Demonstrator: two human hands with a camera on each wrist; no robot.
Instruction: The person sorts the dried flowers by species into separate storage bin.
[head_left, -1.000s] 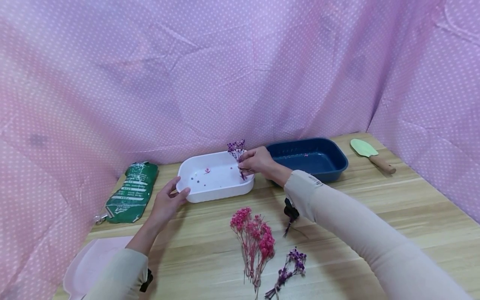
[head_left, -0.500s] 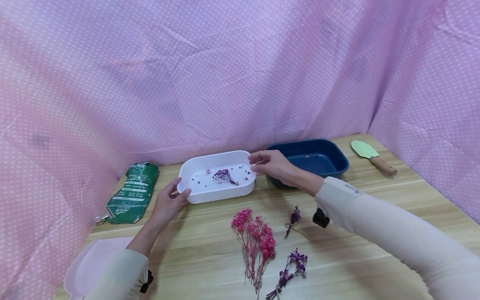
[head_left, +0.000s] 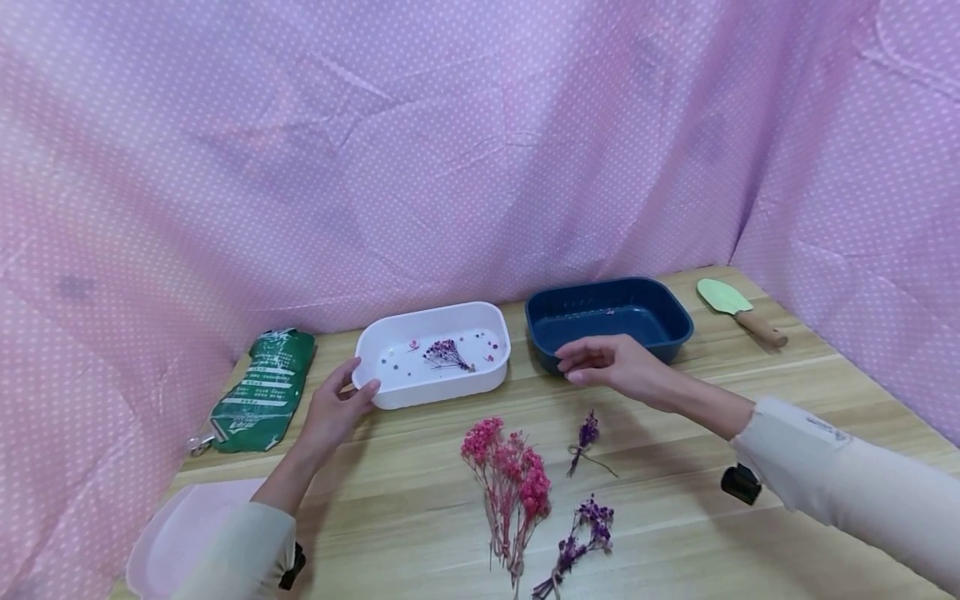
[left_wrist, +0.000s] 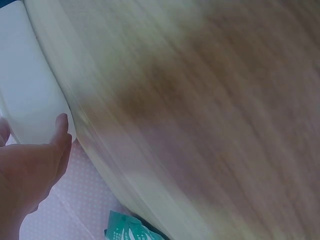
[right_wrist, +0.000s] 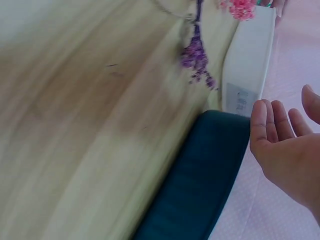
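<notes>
My left hand point(head_left: 339, 408) holds the left end of a white rectangular tub point(head_left: 442, 387), its thumb on the front wall and fingers at the left side. Inside the tub lies a small purple dried-flower bunch point(head_left: 446, 354) among scattered loose blossoms. My right hand point(head_left: 618, 369) hovers in front of a dark blue tub point(head_left: 667, 343) with relaxed fingers and nothing in them. Below it on the table are a small tied purple bunch point(head_left: 587, 433) and a larger purple bunch point(head_left: 588, 533). Left of these lies a pink dried-flower bunch point(head_left: 512, 483).
A green packet point(head_left: 264, 392) lies on the left, behind a pale pink tray point(head_left: 187, 533) partly covered by my left sleeve. At the far right rests a light green trowel point(head_left: 738, 310) with a wooden handle. A dotted pink cloth point(head_left: 480, 167) hangs behind the table.
My right hand has let go of a purple flower bunch, which now lies in the white tub. It has then drawn back to the right. My left hand stays on the tub.
</notes>
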